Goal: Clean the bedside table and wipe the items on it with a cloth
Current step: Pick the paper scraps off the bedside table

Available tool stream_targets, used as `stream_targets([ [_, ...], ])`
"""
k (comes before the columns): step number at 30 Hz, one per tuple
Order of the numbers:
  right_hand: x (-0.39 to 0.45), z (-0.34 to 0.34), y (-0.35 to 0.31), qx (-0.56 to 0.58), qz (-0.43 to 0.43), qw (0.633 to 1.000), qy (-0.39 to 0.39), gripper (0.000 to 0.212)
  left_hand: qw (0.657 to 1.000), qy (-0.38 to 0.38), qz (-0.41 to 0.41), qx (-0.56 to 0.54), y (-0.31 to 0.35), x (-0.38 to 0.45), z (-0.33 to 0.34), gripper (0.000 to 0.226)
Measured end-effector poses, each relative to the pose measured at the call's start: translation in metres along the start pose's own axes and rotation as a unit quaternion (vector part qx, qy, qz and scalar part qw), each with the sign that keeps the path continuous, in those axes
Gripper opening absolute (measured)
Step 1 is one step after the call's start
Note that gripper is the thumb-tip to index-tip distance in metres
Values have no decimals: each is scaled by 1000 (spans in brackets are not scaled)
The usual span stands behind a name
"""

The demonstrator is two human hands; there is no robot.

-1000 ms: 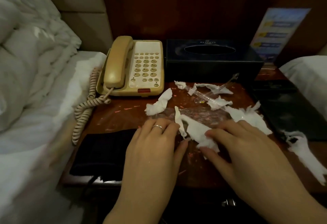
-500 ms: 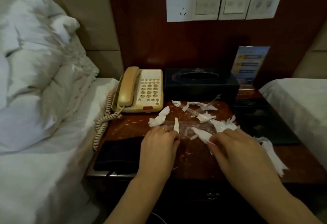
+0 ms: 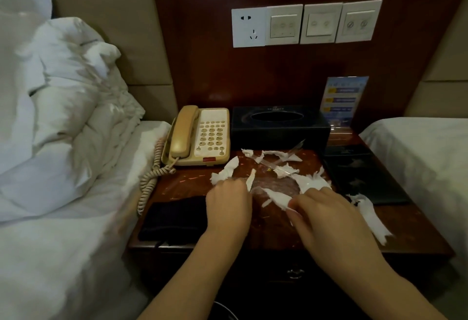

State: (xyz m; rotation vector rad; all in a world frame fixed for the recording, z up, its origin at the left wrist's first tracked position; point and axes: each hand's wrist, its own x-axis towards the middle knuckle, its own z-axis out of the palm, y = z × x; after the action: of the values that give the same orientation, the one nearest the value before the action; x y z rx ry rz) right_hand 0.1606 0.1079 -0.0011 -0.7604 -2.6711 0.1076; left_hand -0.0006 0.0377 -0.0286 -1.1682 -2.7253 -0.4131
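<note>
While both hands sit low over the glossy dark red-brown wooden bedside table (image 3: 266,228), I see my left hand (image 3: 228,204) with its fingers curled down onto the crinkled clear plastic wrapper (image 3: 273,183) at the middle of the top, though I cannot tell whether it truly pinches it. My right hand (image 3: 326,214) grips a torn strip of white tissue paper (image 3: 277,198) at its near end. More torn white tissue scraps (image 3: 311,180) lie scattered across the middle and right of the surface, one long piece (image 3: 372,218) near the right front edge. A folded black cloth (image 3: 174,218) lies flat at the front left corner, just beside my left wrist and untouched. At the back stand a beige corded push-button telephone (image 3: 200,137) and a black rectangular tissue box (image 3: 278,127), with a dark flat folder (image 3: 362,175) to the right and a blue printed card (image 3: 342,99) leaning on the wall
</note>
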Motion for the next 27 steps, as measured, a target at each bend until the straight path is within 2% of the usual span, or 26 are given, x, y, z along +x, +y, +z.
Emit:
stream_targets([
  [4,0,3,0,-5,0,1000,4,8,999,-24,-39,-29,0,5,3,17],
  [8,0,4,2,6,-11,1000,-8,20,997,-51,-42,-31,-1,9,6,15],
  [11,0,6,3,-11,-16,1000,10,16,996,-67,-41,-33,-3,13,6,17],
  [16,0,8,7,-23,-6,999,23,6,995,-33,-56,-81,-4,2,-1,18],
  [20,-5,4,10,-25,-28,997,71,13,984,2,-62,-166,1,-14,-28,14],
  [27,-32,-15,-2,-4,-62,993,99,17,978,22,-49,-203,-5,-71,-73,8],
])
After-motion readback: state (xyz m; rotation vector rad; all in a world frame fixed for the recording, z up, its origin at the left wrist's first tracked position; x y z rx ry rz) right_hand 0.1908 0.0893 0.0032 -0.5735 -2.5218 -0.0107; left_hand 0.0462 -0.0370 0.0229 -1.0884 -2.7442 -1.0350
